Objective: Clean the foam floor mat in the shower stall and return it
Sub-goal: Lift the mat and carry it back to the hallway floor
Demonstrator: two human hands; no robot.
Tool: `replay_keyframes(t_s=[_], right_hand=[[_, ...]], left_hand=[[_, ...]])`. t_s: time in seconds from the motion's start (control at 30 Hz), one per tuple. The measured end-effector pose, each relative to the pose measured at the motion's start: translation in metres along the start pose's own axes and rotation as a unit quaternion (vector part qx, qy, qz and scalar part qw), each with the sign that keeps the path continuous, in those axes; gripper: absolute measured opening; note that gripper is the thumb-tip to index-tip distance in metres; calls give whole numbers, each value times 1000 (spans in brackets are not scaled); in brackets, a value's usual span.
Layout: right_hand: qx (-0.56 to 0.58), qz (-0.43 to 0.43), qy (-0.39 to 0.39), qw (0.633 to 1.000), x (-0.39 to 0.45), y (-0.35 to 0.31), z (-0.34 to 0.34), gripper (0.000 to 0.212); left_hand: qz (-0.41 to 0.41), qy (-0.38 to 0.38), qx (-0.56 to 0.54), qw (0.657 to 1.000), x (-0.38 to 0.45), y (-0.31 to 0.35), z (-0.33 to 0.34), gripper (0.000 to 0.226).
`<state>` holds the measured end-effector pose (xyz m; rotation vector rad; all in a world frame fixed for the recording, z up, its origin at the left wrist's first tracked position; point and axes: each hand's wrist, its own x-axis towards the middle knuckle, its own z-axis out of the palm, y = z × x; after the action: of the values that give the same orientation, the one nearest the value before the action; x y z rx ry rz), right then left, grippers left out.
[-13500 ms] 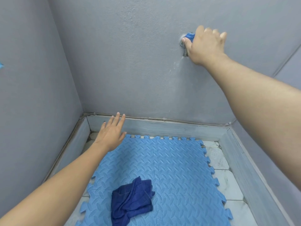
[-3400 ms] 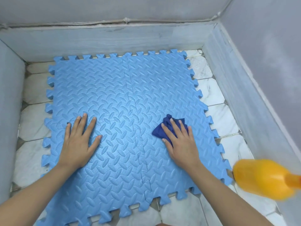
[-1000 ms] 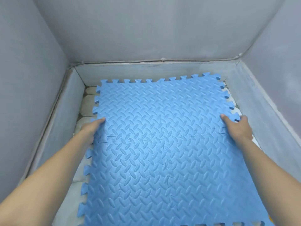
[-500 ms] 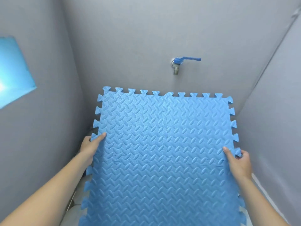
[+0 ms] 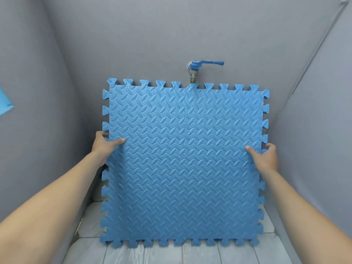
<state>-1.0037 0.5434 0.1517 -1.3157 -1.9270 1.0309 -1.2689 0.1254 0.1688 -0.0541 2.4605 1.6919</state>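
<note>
The blue foam floor mat (image 5: 182, 164), made of interlocking textured tiles, is held upright in front of me, off the floor, facing the back wall. My left hand (image 5: 104, 144) grips its left edge, thumb on the front face. My right hand (image 5: 265, 156) grips the right edge the same way. The mat's top edge reaches just under the tap (image 5: 198, 70), a metal spout with a blue lever handle on the back wall. The cloth is not in view.
Grey walls close in on the left, back and right. A pale tiled floor (image 5: 171, 254) and a low grey kerb (image 5: 89, 223) show below the mat. A blue patch (image 5: 4, 101) sits on the left wall.
Both hands have raised the mat from a slant to nearly vertical, with its lower edge now lifted off the floor. Earlier, the mat lay flat and my right hand wiped it with a dark blue cloth.
</note>
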Motion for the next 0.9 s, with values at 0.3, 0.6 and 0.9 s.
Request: replay_keyframes(t_s=[0.3,0.6,0.9], right_hand=[[-48,-6,-42,998,3,-27,-6,102],[-129,-235,82,960,-5,-168,21,75],[-380,-383,-119,834,-17,-329,48,51]], left_hand=[[-50,20,9,998,5,8,3,75],[-12,24,-4,1000,17,-9,6,78],[-3,-7,-30,1000,17,-6,-2,87]])
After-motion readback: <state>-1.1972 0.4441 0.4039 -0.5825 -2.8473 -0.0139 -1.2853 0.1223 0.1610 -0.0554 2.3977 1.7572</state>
